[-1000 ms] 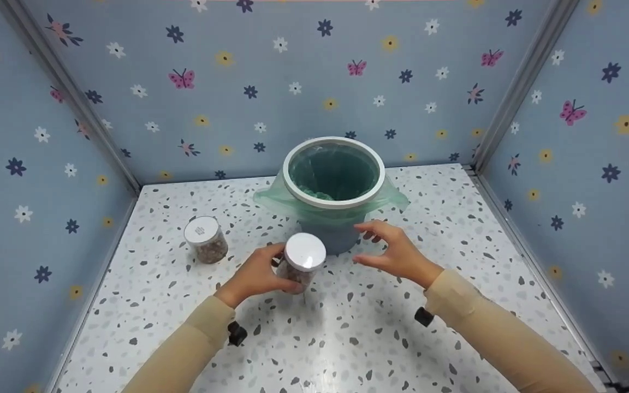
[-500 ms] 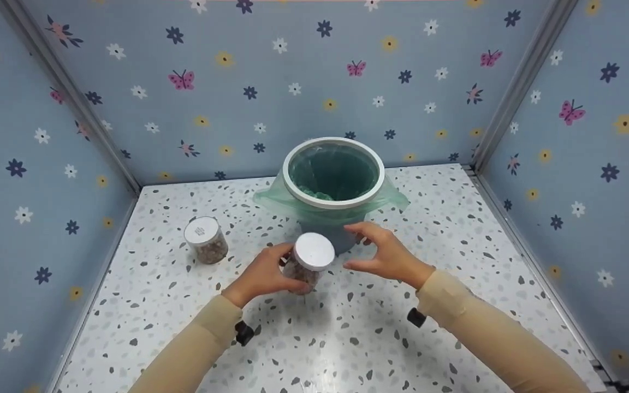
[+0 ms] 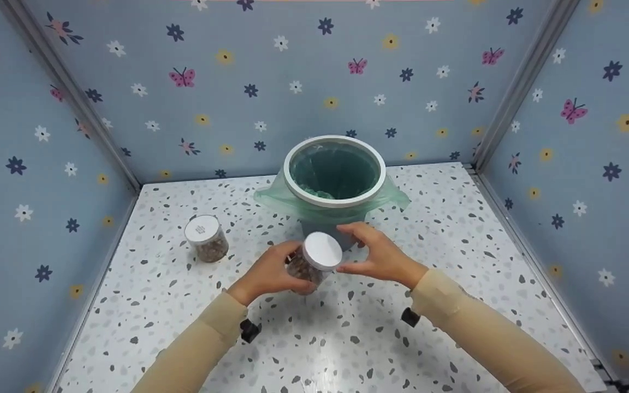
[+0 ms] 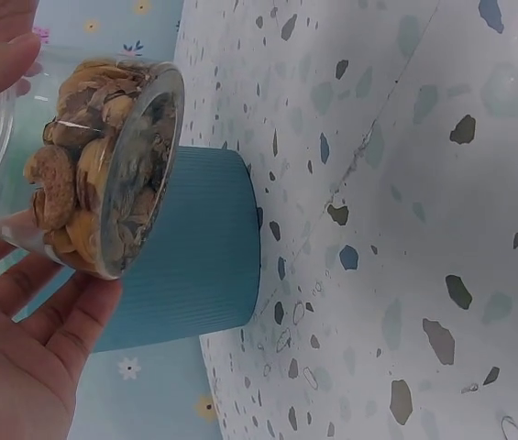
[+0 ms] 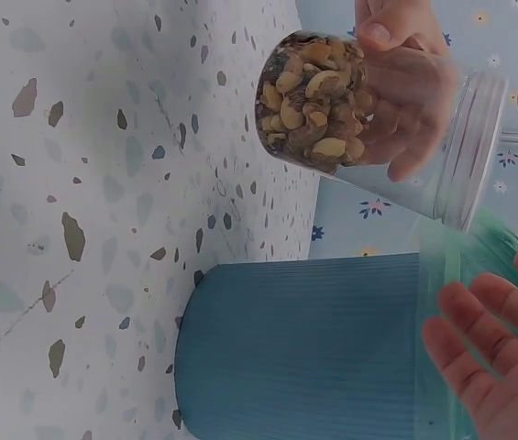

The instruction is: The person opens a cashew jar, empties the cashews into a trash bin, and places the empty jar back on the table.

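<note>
My left hand (image 3: 271,273) grips a clear plastic jar (image 3: 307,267) with a white lid (image 3: 323,250) around its side. The right wrist view shows the jar (image 5: 323,105) partly filled with brown cashew-like nuts. It is raised off the table, its lid end tilted toward the right. My right hand (image 3: 383,255) hovers just right of the lid, thumb and fingers spread and holding nothing; a small gap to the lid shows in the right wrist view. A second lidded jar (image 3: 211,246) of nuts stands upright on the table to the left.
Behind the hands stands a blue-grey ribbed trash bin (image 5: 304,344) with a white rim (image 3: 334,203) and a green bag (image 3: 276,195) folded over its edge. The speckled white table (image 3: 347,344) is bordered by flower-patterned panels (image 3: 287,71) at the back and sides.
The left hand has shifted the jar slightly rightward, and its tilt has grown. The right hand has moved left, closer to the lid. The second jar stays in place.
</note>
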Tool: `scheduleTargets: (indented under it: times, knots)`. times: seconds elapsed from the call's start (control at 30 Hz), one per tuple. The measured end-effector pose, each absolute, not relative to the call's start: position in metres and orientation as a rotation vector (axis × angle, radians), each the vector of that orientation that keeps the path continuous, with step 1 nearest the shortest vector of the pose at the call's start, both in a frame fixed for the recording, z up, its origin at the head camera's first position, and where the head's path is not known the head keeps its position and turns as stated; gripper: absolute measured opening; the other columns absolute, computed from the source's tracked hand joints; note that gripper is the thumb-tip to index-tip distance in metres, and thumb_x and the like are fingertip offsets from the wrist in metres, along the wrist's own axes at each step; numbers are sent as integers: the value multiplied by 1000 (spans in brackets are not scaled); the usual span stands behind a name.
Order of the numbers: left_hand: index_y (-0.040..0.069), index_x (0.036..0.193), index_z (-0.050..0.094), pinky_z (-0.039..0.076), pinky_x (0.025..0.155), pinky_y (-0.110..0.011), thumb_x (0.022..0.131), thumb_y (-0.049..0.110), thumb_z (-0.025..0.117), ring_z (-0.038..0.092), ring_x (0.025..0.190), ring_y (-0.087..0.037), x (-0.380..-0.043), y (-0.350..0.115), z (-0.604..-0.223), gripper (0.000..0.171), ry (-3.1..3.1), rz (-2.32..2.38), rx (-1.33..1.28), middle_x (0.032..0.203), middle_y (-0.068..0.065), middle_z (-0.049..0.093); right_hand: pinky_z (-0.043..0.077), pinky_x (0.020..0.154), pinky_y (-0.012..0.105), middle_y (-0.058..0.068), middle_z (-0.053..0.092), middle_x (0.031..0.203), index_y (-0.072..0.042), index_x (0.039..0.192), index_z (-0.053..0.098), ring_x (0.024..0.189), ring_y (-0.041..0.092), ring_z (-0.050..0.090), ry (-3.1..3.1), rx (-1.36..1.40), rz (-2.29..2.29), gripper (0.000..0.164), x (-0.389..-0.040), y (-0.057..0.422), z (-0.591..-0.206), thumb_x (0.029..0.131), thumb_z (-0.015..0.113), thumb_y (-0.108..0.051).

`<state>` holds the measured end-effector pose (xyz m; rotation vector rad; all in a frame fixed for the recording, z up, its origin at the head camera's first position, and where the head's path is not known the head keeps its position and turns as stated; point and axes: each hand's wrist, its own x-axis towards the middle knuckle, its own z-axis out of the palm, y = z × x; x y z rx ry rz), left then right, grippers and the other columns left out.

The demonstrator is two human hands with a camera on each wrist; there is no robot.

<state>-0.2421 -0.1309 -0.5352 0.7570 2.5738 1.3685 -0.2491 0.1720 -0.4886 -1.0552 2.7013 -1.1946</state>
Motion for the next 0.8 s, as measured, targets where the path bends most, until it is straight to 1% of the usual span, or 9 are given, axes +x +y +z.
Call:
scheduleTargets:
  times: [0.23,0.33,0.4,0.43,0.47,0.57,0.63,0.67,0.8]
  knots:
    - [21,146,66,56,110,-50,74,40,99,65,126,-22,-240,-127,-533,82,2583,1316,763,140,-1,69,58,100,45,7,64,146,-12,154,58,117,24,62,2692,-1038,-1168,82,-249,167,-490,85,94,-39]
    - [20,144,67,56,109,-50,73,38,99,65,124,-22,-240,-125,-534,79,2585,1303,771,138,-1,70,58,101,49,8,64,146,-13,154,58,118,27,62,2670,-1024,-1169,83,-248,165,-492,85,95,-39]
    - [19,142,68,56,108,-49,73,37,98,65,122,-22,-240,-124,-535,77,2589,1295,783,136,-1,70,58,101,49,8,64,145,-13,154,57,118,27,62,2659,-1014,-1163,83,-248,165,-493,85,95,-39]
    - [19,141,68,56,108,-49,73,36,98,65,122,-22,-241,-123,-535,76,2592,1293,789,135,-2,70,58,102,51,8,63,145,-13,154,58,118,27,61,2651,-1009,-1165,83,-248,164,-493,85,95,-39]
    - [18,141,68,56,108,-49,73,36,98,65,121,-22,-241,-123,-536,76,2596,1286,794,135,-2,71,59,100,51,8,63,144,-13,154,57,117,29,62,2647,-1011,-1161,83,-248,164,-493,85,94,-39]
    - [17,140,69,56,107,-48,73,36,98,65,120,-21,-241,-122,-536,75,2610,1260,812,133,-2,71,60,97,49,7,62,144,-14,155,57,113,26,62,2644,-1007,-1135,83,-247,162,-493,86,93,-42]
    - [16,140,69,57,107,-47,73,35,98,65,120,-21,-241,-121,-536,75,2611,1241,827,133,-3,71,60,96,50,8,62,143,-14,156,56,112,29,63,2633,-996,-1125,84,-247,161,-494,86,93,-43]
    - [16,140,69,57,107,-47,74,34,98,65,119,-21,-241,-121,-536,75,2612,1232,836,133,-3,71,61,96,49,8,62,143,-13,156,55,111,29,63,2631,-995,-1118,85,-247,161,-495,86,93,-43]
    - [16,139,69,58,106,-46,74,31,96,66,119,-20,-240,-119,-534,73,2607,1209,866,133,-2,71,61,96,51,8,61,138,-12,156,55,110,25,60,2625,-975,-1096,87,-246,159,-496,85,93,-45]
